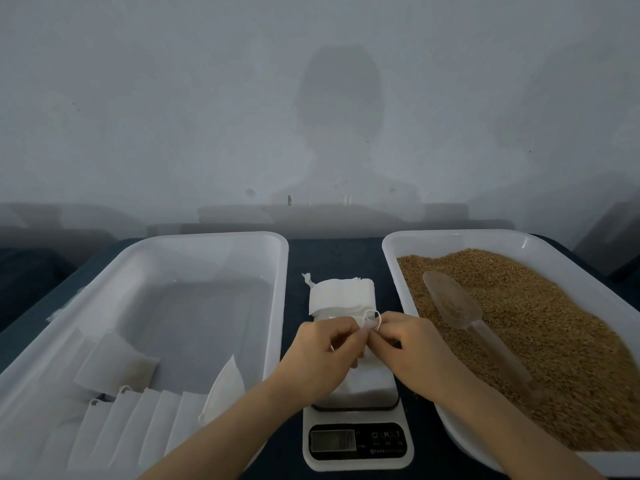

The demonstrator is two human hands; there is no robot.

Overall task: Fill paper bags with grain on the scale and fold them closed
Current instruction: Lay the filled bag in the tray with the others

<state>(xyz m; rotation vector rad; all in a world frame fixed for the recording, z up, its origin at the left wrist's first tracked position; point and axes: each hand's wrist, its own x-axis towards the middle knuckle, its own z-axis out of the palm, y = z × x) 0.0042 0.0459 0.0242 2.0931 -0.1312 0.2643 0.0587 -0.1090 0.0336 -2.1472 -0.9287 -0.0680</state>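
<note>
Paper bag [372, 379]: on scale [358, 459], desk centre.
Left hand [325, 348]: pinches the bag's top.
Right hand [412, 351]: pinches drawstring [378, 322].

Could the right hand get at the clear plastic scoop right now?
Probably yes: the clear plastic scoop lies uncovered on the brown grain, nothing between it and the right hand, though that hand must first release the small white paper bag.

A plain pale grey wall [138, 98] is filling the upper half of the frame, with dim light washing over it. A head-and-shoulders shadow [341, 109] is falling across its centre, and small scuffs [289, 200] are showing low down. A dark blue desk [332, 258] is stretching below.
</note>
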